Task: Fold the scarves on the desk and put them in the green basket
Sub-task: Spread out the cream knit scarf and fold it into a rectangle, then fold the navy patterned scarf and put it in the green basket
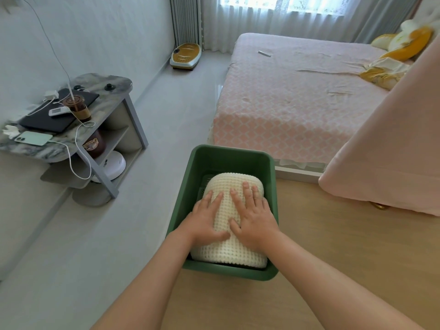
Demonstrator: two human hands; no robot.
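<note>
We have both hands down inside the green basket (228,152), which sits at the far left edge of the worktop (345,258). The cream waffle-knit scarf (228,181) lies folded in it, directly beneath our palms. The bundle's long axis runs from near to far, in line with the basket's length, and it fills most of the floor, with a strip of bare green showing only at the far end. The left hand (204,220) rests on the left half and the right hand (254,222) on the right half, side by side and about equally far in, so neither is nearer. The fingers (246,190) of both hands are straight and spread, pointing away from us. They lie flat on the knit and press it down without gripping anything. We judge this scarf to be placed, so the next move is simply to lift both hands straight up and clear of the rim. By our count there is one basket, one folded scarf inside it and two hands on top. One large pink cloth (392,151) hangs over the right side of the worktop, and we cannot tell whether it is a second scarf.
</note>
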